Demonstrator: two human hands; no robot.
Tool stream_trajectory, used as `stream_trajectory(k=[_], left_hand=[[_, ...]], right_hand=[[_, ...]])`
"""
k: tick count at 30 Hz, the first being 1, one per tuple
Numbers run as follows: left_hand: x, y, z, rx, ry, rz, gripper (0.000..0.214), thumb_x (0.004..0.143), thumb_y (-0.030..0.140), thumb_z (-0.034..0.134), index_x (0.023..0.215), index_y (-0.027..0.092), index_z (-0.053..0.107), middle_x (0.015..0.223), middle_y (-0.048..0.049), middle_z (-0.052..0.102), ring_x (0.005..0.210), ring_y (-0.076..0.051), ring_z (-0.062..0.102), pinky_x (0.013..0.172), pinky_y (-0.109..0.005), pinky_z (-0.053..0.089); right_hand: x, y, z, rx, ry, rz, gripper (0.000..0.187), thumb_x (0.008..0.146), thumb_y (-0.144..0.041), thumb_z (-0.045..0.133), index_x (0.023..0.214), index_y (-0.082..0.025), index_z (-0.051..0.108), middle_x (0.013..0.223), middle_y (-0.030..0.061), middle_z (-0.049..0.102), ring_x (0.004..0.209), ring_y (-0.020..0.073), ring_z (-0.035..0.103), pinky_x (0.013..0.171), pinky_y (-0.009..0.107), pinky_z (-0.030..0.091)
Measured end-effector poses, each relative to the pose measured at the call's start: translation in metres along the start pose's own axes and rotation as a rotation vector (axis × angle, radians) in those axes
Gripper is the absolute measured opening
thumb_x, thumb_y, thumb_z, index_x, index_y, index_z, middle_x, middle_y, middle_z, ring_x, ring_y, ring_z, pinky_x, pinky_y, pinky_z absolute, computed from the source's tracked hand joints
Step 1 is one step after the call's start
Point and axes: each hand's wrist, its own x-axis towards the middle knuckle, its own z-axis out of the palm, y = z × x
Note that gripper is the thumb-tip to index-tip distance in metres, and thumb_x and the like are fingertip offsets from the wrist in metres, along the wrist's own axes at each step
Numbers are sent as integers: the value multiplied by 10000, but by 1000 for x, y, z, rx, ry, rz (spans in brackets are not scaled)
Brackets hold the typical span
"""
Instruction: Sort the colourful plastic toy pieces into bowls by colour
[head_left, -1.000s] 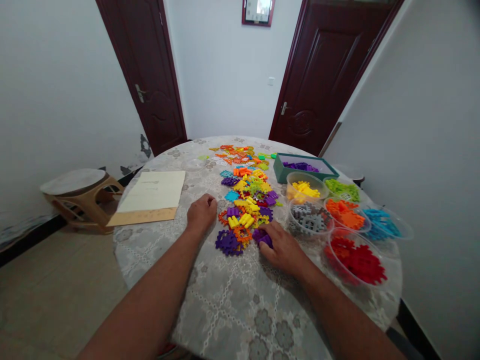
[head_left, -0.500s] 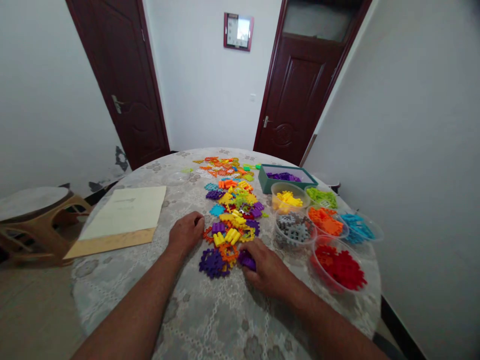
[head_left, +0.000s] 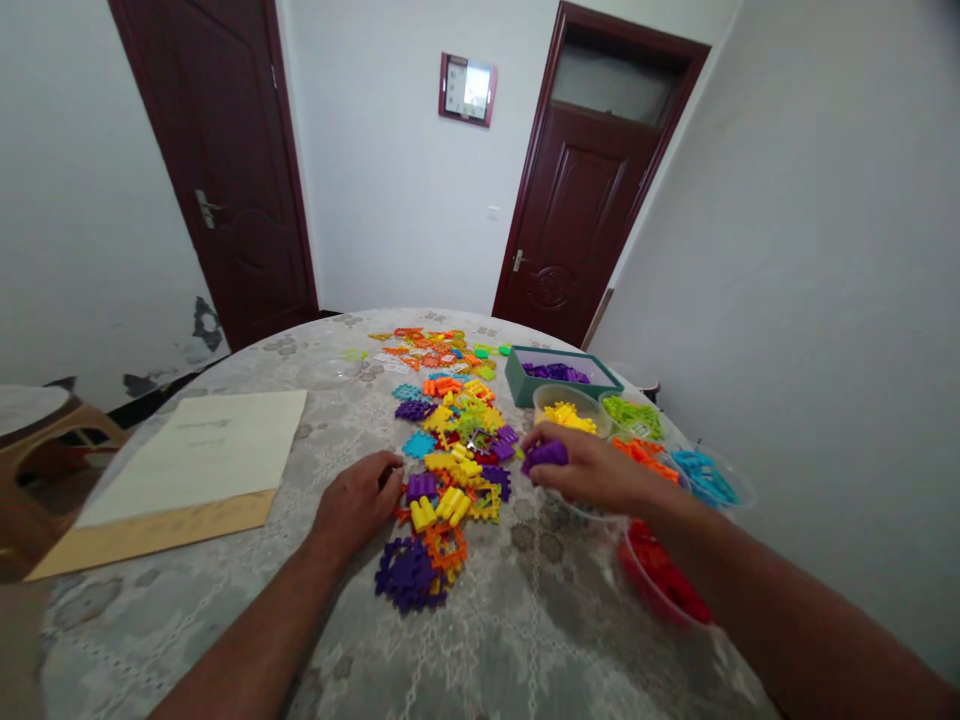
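Observation:
My right hand (head_left: 574,462) is closed round a purple plastic building piece (head_left: 545,456), raised in front of the yellow-piece tub and partly over the tub of grey pieces. My left hand (head_left: 358,505) rests on the table with curled fingers, at the left edge of a loose pile of building pieces. Whether anything is in it is hidden. Closest to it lie a ribbed purple piece (head_left: 421,487) and several yellow pieces (head_left: 452,506). A dark purple toothed piece (head_left: 409,573) and an orange frame piece (head_left: 447,546) form the near end of the pile.
A green box (head_left: 525,384) holds purple pieces. Clear tubs hold yellow (head_left: 568,418), lime (head_left: 631,416), orange (head_left: 646,456), blue (head_left: 705,474) and red pieces (head_left: 660,575). Paper sheets (head_left: 202,440) lie at left on the patterned tablecloth (head_left: 480,660). Flat orange pieces (head_left: 431,350) lie farther back.
My right hand has lifted the purple piece from the near right side of the pile and carried it away and right, toward the tubs. My left hand stays beside the pile. The view has shifted slightly.

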Motion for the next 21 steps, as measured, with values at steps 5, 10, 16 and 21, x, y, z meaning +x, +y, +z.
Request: stream_trajectory(k=[5, 10, 16, 21], left_hand=[[1, -6, 5, -81, 50, 28, 335, 947, 421, 522, 1111, 215, 729, 1073, -90, 777, 1017, -257, 716, 925, -371, 541], [0, -7, 6, -114, 53, 5, 325, 933, 418, 548, 1095, 213, 742, 1066, -86, 777, 989, -257, 721, 939, -397, 552], [-1, -8, 8, -95, 11, 27, 303, 939, 410, 556, 1093, 228, 743, 1105, -82, 779, 1035, -262, 718, 956, -404, 546], [-3, -3, 6, -102, 16, 68, 308, 948, 390, 559, 1132, 210, 729, 1076, -87, 769, 1003, -260, 714, 937, -410, 552]], right_hand=[[106, 59, -74, 230, 295, 347, 276, 761, -138, 790, 1018, -185, 700, 597, -43, 638, 449, 102, 523, 441, 189, 399], [174, 106, -103, 302, 462, 455, 325, 729, -97, 824, 1006, -160, 666, 597, -38, 616, 473, 112, 560, 470, 199, 482], [201, 130, -110, 359, 631, 472, 791, 768, -80, 783, 1487, -188, 470, 959, 80, 721, 615, 148, 678, 569, 260, 594], [195, 129, -114, 327, 667, 412, 951, 786, -21, 674, 1635, -247, 313, 1282, 179, 676, 657, 132, 690, 594, 273, 613]])
